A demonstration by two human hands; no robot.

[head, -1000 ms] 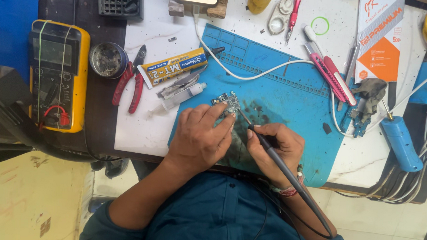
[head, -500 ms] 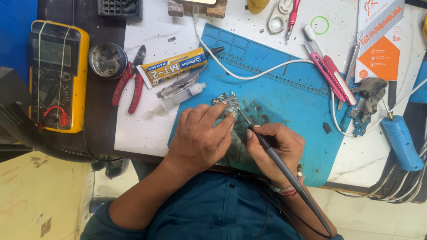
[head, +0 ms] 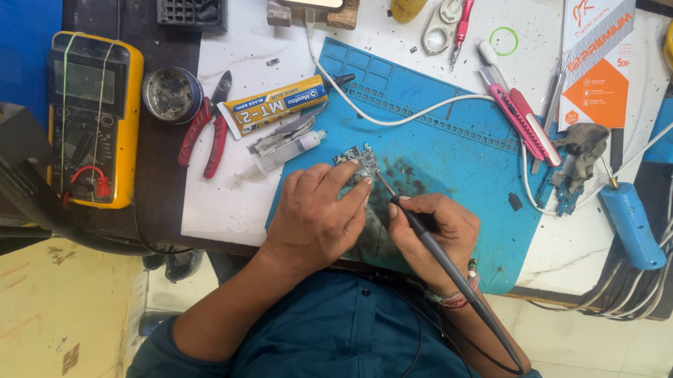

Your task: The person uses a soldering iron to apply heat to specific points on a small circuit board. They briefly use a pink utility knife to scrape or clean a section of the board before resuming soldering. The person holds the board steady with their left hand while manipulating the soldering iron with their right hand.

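Left hand [head: 317, 214]: palm down on the blue work mat [head: 458, 133], forearm rising from 7 o'clock, fingers stretched toward 1 o'clock and pressed on the near edge of the small circuit board [head: 360, 161]; flat and spread, not clamped round it.
Right hand [head: 432, 233]: curled in a pen grip round the dark soldering iron [head: 424, 237], wrist entering from 5 o'clock, knuckles resting on the mat.
Soldering iron: tilted, thin tip pointing to 11 o'clock and meeting the board's right edge; handle and cord trailing toward 5 o'clock over the blue shirt.
Circuit board: flat on the mat left of its middle, just at 12 o'clock of the left fingertips, partly hidden by them.
Hands together: side by side, close, thumbs almost meeting beside the iron's shaft.
At 10 o'clock of the board: a syringe [head: 282, 153], a yellow glue tube [head: 276, 109], red-handled cutters [head: 208, 125], a round metal tin [head: 172, 94].
Far left at 9 o'clock: a yellow multimeter [head: 93, 117].
At 2 o'clock: a pink utility knife [head: 521, 121]; a white cable [head: 399, 117] crossing the mat.
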